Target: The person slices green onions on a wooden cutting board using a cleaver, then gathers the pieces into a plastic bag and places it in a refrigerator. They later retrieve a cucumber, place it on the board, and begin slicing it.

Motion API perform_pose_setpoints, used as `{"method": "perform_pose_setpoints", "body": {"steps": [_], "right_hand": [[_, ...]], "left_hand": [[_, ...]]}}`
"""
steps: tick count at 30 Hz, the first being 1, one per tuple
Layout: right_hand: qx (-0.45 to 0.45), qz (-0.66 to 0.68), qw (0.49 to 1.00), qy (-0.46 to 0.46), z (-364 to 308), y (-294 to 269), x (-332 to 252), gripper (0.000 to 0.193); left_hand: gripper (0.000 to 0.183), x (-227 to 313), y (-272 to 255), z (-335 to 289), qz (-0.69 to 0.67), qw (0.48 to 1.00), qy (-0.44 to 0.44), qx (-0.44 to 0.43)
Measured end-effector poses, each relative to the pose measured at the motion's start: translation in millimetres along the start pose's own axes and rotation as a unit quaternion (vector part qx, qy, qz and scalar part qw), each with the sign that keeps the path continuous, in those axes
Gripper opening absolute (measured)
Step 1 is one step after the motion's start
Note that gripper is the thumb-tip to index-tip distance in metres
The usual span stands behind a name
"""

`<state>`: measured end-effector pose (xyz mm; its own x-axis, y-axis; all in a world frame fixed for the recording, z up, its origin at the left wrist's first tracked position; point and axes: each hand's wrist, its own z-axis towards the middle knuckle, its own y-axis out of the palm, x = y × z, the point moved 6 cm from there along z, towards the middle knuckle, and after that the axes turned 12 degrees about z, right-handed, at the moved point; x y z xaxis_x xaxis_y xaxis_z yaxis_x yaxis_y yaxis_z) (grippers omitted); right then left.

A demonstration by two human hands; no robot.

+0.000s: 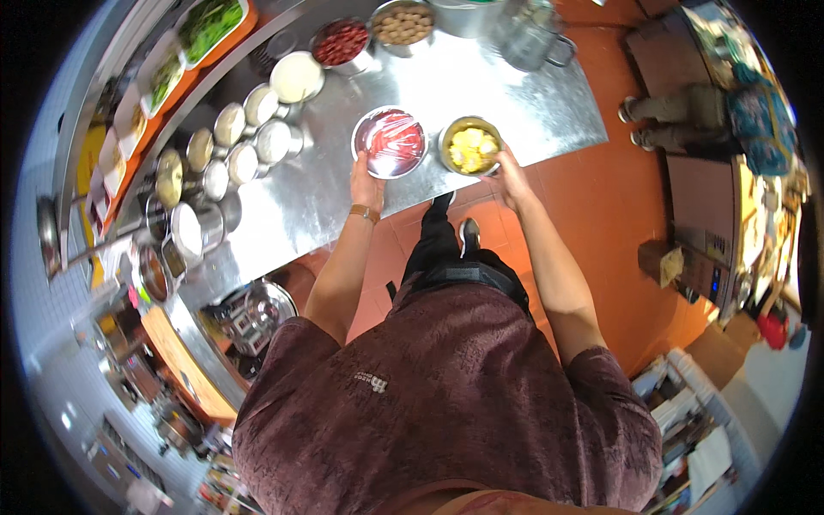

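Observation:
My left hand (367,184) grips the near left side of a round metal bowl (355,148). Red contents show in it under clear, shiny plastic wrap (396,142). To its right is a deeper metal bowl (444,154) with yellow and pale pieces (473,149) inside. My right hand (510,178) closes on that bowl's right side, its fingers partly hidden behind the wall. The two bowls are a small gap apart over the front part of a steel table (330,202); I cannot tell whether they rest on it.
Several round containers (273,142) with pale contents crowd the table's left side. Behind stand a bowl of red pieces (342,43), a bowl of brown round pieces (403,24) and a clear jug (528,47). Trays of greens (210,33) line a shelf. Another person (760,120) stands at right.

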<state>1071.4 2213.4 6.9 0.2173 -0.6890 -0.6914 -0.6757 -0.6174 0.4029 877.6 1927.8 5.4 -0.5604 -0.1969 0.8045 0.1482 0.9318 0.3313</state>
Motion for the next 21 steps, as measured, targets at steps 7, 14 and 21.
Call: {"method": "perform_pose_setpoints", "body": {"steps": [7,14,21], "right_hand": [[0.076,-0.359,0.922,-0.125,-17.3,-35.7,-2.9,0.058],[-0.113,-0.309,0.936,-0.122,-20.9,-10.9,49.0,0.04],[-0.198,-0.384,0.898,-0.077,-47.7,124.3,125.9,0.037]], "left_hand": [[0.056,11.1,-83.0,-106.1,0.051,0.981,0.009,0.185],[0.051,-33.0,-291.6,-293.1,-0.161,0.901,0.127,0.383],[0.038,-44.7,-459.6,-420.6,-0.279,0.792,0.13,0.527]]}}
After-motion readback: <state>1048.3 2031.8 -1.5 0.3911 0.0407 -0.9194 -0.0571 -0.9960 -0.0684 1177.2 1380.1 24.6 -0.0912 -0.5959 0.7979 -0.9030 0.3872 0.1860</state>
